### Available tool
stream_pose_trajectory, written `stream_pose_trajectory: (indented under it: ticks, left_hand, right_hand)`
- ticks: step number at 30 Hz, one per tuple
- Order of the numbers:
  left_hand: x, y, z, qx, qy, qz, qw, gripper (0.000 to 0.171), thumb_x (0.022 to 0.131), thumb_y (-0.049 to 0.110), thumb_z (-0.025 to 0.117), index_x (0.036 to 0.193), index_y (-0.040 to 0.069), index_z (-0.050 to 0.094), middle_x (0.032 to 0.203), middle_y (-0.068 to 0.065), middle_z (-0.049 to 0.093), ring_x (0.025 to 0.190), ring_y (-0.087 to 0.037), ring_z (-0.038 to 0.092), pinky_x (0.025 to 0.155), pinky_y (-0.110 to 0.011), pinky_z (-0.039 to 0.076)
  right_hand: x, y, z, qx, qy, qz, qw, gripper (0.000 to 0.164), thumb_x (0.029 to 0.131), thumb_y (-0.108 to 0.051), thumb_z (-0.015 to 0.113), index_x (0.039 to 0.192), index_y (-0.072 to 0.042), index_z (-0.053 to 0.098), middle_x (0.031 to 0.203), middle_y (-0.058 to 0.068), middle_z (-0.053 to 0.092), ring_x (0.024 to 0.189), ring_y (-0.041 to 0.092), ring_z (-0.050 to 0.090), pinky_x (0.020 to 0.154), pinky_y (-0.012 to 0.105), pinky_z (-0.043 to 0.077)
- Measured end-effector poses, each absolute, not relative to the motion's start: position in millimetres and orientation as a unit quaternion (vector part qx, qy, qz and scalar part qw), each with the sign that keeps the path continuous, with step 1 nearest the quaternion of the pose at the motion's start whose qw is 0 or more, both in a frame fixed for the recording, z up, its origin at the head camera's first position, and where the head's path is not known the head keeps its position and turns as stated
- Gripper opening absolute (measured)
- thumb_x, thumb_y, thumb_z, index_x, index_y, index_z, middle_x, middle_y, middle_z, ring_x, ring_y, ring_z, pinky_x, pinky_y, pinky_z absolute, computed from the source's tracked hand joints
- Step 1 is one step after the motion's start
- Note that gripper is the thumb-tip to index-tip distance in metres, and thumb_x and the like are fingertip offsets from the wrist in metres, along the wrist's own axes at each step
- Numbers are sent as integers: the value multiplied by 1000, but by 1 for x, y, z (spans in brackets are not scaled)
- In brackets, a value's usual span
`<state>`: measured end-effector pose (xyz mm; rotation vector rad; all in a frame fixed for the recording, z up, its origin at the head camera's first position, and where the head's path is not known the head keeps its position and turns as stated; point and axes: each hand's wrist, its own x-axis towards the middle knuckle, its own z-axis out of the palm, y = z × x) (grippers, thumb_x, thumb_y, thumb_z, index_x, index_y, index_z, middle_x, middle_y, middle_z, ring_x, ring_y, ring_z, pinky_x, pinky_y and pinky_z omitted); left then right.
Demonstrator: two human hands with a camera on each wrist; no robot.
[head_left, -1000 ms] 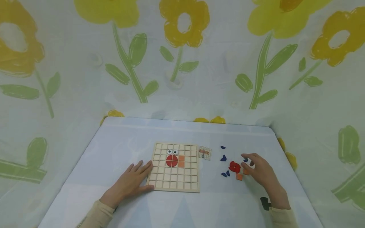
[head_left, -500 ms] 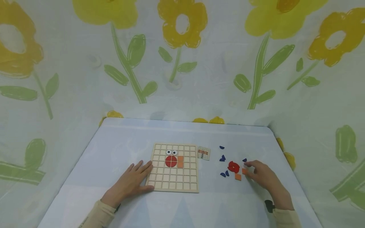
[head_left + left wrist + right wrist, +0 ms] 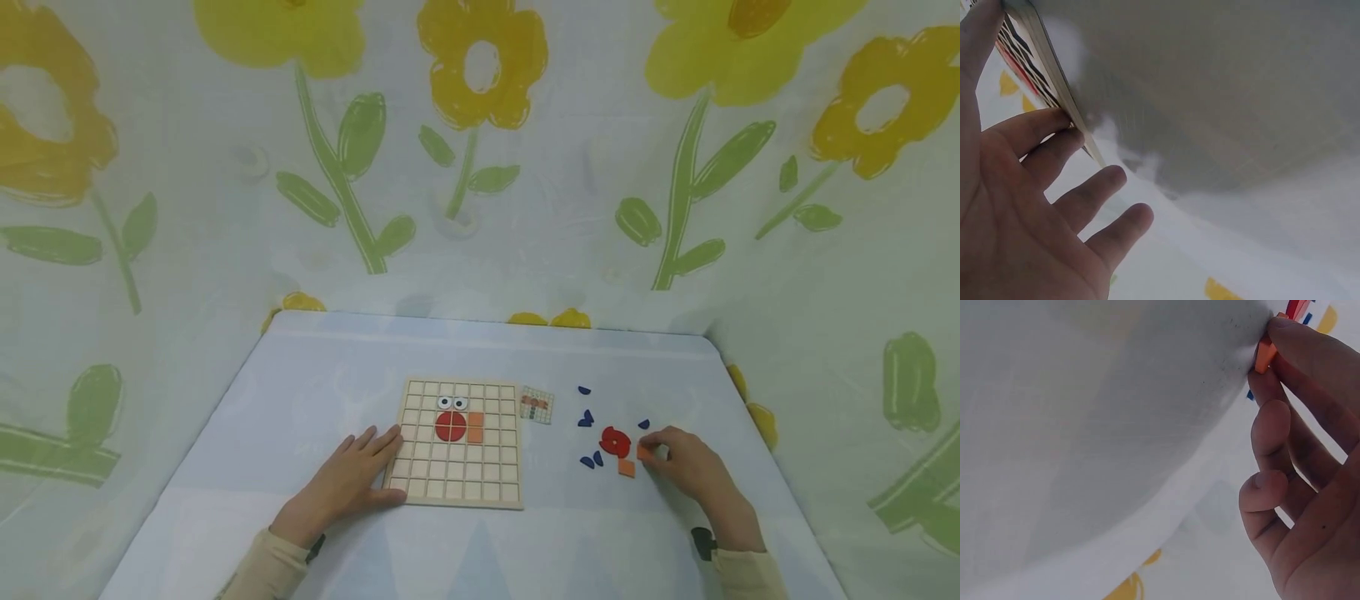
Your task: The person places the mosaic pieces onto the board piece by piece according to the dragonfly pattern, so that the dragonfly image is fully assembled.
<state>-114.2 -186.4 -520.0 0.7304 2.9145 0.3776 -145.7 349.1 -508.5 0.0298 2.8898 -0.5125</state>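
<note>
My right hand (image 3: 690, 467) pinches an orange square tile (image 3: 1265, 355) between thumb and index finger, low over the table at the right. A second orange tile (image 3: 626, 468) lies just left of it, beside a cluster of red quarter-circle pieces (image 3: 615, 442). My left hand (image 3: 341, 479) rests with fingers extended at the left edge of a wooden grid board (image 3: 457, 492); in the left wrist view its fingertips touch the board's side. Set in the board are two eye pieces (image 3: 452, 403), a red circle of quarter pieces (image 3: 450, 427) and two orange squares (image 3: 476, 427).
A small pattern card (image 3: 537, 405) lies against the board's right side. Several dark blue half-round pieces (image 3: 585, 418) are scattered around the red cluster, one of them (image 3: 643, 424) close to my right hand. The table's right edge (image 3: 780, 467) runs beyond that hand.
My right hand has lowered, and its spread thumb and index finger have closed onto the orange tile on the right. My left hand stays at the board.
</note>
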Motion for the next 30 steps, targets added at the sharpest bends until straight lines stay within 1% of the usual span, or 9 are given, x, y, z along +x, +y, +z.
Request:
stream_pose_trajectory:
  ticks: [7, 15, 22, 30]
  left_hand:
    - [-113, -185, -519, 230, 962, 130, 62, 87, 87, 56, 73, 150, 2, 47, 159, -13, 41, 142, -49, 37, 113, -68, 32]
    - [-113, -185, -517, 232, 962, 130, 64, 86, 87, 55, 73, 150, 1, 47, 159, -14, 41, 141, -49, 38, 112, -67, 33]
    - [-112, -184, -518, 224, 963, 129, 69, 87, 87, 56, 73, 150, 2, 47, 159, -13, 40, 142, -49, 37, 113, -67, 32]
    - [-113, -185, -521, 226, 963, 128, 67, 88, 87, 57, 72, 150, 2, 47, 160, -13, 39, 142, -49, 37, 112, -68, 32]
  right_hand:
    - [-146, 350, -510, 7, 982, -167, 93, 28, 89, -18, 78, 115, -8, 75, 107, 10, 71, 92, 28, 61, 84, 54, 58]
    - [-147, 350, -509, 20, 979, -167, 112, 30, 90, -20, 78, 116, -7, 74, 107, 9, 70, 91, 27, 60, 83, 53, 58]
    - [-147, 350, -508, 15, 980, -166, 108, 30, 89, -20, 78, 115, -6, 74, 106, 9, 70, 92, 28, 60, 83, 54, 58]
    - [-147, 350, -509, 14, 981, -160, 104, 31, 88, -20, 79, 115, -6, 74, 106, 10, 70, 101, 35, 62, 89, 58, 56]
